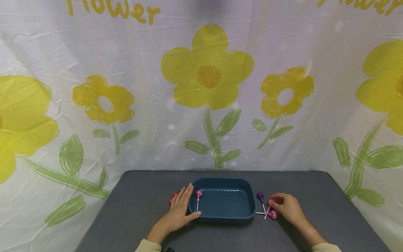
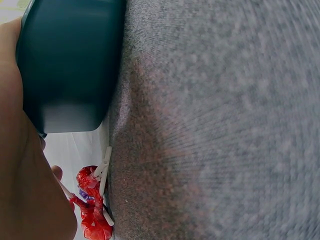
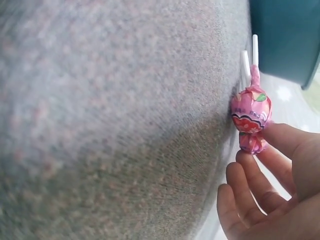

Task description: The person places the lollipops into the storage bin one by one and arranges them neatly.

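Note:
A dark teal rectangular tray [image 1: 221, 219] stands on the grey table, with one pink lollipop [image 1: 198, 193] leaning inside its left end. My left hand [image 1: 179, 211] rests on the tray's left side, fingers straight and thumb along the front rim. Beyond that hand lie red-wrapped lollipops [image 2: 96, 220], partly hidden by it in the head view. To the right of the tray, my right hand [image 1: 287, 206] pinches the head of a pink lollipop [image 1: 270, 202] between thumb and fingers. Another pink lollipop [image 1: 272, 214] lies just in front of it, and a purple lollipop [image 1: 260, 196] lies nearer the tray.
The grey table [image 1: 141, 189] reaches back to a white cloth backdrop [image 1: 151, 140] printed with yellow flowers. White sticks of the right-hand lollipops cross each other close to the tray's right wall.

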A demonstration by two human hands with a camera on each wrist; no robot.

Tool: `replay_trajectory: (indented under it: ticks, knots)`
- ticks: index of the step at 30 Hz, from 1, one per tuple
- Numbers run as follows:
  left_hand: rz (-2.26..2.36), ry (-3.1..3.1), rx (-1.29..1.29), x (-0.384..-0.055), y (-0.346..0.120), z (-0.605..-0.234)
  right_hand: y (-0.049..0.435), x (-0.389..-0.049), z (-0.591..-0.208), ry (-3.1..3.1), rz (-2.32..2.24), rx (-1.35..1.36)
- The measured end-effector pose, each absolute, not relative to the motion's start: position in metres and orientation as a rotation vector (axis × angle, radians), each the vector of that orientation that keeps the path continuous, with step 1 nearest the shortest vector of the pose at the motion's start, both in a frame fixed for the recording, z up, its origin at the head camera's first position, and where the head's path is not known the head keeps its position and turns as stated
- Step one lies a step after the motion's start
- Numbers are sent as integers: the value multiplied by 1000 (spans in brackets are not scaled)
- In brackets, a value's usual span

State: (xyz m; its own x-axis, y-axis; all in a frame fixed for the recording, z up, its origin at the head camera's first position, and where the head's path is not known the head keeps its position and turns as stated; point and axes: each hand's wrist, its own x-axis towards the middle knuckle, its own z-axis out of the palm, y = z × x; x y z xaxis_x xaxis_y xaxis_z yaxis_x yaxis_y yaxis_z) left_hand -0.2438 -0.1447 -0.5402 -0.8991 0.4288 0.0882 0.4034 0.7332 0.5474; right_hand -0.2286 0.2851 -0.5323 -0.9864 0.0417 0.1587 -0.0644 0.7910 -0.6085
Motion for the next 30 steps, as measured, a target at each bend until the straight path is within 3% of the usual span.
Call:
replay_trajectory:
  ticks: [30]
  knots:
    - [901,2878,708,-247,-146,-545,298,-239,-532,-2760,877,57]
